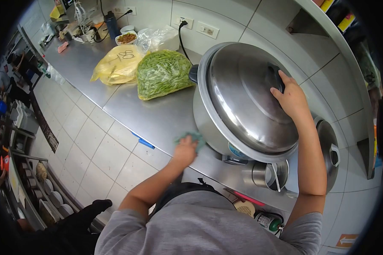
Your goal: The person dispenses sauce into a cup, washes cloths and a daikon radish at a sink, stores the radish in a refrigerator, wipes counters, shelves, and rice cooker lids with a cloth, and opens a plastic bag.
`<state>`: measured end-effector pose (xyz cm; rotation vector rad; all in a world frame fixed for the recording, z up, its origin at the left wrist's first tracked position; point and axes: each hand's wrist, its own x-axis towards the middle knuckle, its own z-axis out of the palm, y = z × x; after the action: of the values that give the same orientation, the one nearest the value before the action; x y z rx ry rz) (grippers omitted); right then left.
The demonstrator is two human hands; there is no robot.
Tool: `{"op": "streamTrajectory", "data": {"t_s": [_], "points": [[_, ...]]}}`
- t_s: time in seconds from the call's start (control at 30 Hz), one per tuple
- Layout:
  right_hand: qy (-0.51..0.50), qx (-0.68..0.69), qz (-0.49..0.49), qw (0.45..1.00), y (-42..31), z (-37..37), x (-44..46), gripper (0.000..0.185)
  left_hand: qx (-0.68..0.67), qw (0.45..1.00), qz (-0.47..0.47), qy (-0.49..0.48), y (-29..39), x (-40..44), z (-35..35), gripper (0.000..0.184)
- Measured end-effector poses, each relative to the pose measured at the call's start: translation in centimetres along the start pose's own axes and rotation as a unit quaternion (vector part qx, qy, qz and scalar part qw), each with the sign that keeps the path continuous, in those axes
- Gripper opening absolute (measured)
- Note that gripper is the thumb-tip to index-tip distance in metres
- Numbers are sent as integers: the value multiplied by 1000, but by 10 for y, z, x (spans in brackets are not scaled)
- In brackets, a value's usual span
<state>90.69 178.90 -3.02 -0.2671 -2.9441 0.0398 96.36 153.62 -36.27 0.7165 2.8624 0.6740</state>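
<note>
My left hand (186, 150) presses a green cloth (195, 140) onto the steel counter (153, 117), beside the base of a large rice cooker (208, 121). On the cooker's domed metal lid (242, 93), my right hand (290, 94) is closed around the dark knob (275, 73), partly hiding it. The lid is tilted on the cooker. Left of the cooker lie a clear bag of green vegetables (162, 73) and a yellowish bag (119, 63) with writing on it.
Steel pots (266, 174) stand right of the cooker, near a lidded pot (327, 144). A bowl of food (126, 38), a dark bottle (111, 24) and cords are at the back. A shelf edge (349, 55) curves overhead at right. People (19, 63) stand far left.
</note>
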Motion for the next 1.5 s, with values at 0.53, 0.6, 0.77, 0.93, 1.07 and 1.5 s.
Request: {"op": "streamTrajectory", "data": {"t_s": [0.53,0.6,0.77,0.93,1.07,1.5], "points": [[-286,369,-331,820,69,-4,-218,42,-12,967,-62,-245,14,-192,61,32],[-356,384,-312,793,79,23,-244,43,-42,964,-182,-189,5,-214,43,31],[-405,487,-234,738,48,86,-276,54,-348,919,-185,-17,53,-180,-48,38],[-331,542,-205,745,-24,139,-252,70,-527,826,-189,60,57,-130,-86,61],[-223,487,-163,829,-83,213,-211,72,-503,825,-191,173,-30,-163,-101,79],[-66,157,-319,932,-328,325,-116,69,-455,694,-458,320,-240,-396,-167,39]]}}
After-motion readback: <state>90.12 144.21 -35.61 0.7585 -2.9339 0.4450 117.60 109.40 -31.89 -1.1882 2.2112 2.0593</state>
